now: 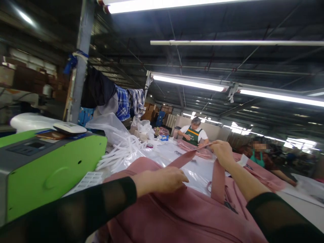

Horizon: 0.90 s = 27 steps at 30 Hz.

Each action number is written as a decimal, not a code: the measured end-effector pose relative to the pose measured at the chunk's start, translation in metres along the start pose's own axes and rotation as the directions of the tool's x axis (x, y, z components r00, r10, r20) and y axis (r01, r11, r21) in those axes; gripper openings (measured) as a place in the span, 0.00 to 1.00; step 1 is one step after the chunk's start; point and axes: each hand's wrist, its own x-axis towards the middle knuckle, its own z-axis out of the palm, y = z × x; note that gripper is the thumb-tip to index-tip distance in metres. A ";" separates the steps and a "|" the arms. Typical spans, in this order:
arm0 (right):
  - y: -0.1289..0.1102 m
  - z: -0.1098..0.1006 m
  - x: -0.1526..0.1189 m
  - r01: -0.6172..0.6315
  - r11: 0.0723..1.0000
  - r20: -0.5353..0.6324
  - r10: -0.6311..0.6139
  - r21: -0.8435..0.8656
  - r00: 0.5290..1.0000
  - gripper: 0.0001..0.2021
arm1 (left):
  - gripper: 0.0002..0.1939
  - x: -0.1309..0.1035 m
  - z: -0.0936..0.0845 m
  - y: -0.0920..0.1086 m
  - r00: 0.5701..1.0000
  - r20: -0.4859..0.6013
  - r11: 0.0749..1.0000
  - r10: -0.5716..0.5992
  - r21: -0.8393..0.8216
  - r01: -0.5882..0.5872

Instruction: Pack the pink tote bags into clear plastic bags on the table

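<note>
A large dusty-pink bag (pixel 202 216) with a long zipper lies in front of me and fills the lower middle of the view. My right hand (pixel 222 153) is raised above its far side, fingers closed on a wide pink strap (pixel 218 182). The strap folds over at my fingertips, one length slanting down to the left, the other hanging down. Low over the bag's upper edge, my left hand (pixel 164 179) has its fingers curled together on the pink fabric. Its fingertips are partly hidden.
To the left stands a green and grey machine (pixel 63 168) with a white device (pixel 69 128) on top. White strips (pixel 121 152) lie beyond it on the plastic-covered table (pixel 162 153). One person in a green apron (pixel 191 135) stands across the table, another person (pixel 260 157) at the right.
</note>
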 end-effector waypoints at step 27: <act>0.007 -0.041 -0.151 0.297 0.948 0.373 -0.317 0.112 0.872 0.22 | 0.13 0.045 0.011 -0.011 0.913 0.082 0.899 -0.400 -0.159 0.408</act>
